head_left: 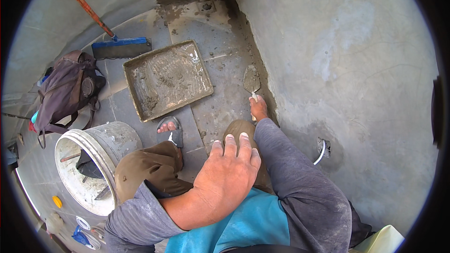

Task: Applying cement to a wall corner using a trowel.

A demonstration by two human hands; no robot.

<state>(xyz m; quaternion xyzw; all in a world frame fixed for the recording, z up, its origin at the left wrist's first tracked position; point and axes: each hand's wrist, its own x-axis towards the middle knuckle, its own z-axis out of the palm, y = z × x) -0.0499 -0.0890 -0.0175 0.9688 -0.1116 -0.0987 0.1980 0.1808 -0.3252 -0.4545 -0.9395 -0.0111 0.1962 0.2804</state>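
My right hand (259, 107) grips the pale handle of a trowel (251, 78), its blade coated in wet grey mortar, low beside the foot of the right wall. My left hand (230, 173) lies palm down over my right knee, fingers stretched out and holding nothing visible. A shallow rectangular tray (205, 89), crusted with mortar and holding some in its bottom, sits on the tiled floor in front of my sandaled foot (169, 130).
A white bucket (126, 140) lies on its side at left, near a dark backpack (65, 91). A blue-edged squeegee (121, 48) leans at the back. The plastered wall (337, 65) bounds my right, a white cable (322, 152) emerging low. Small items (82, 236) lie lower left.
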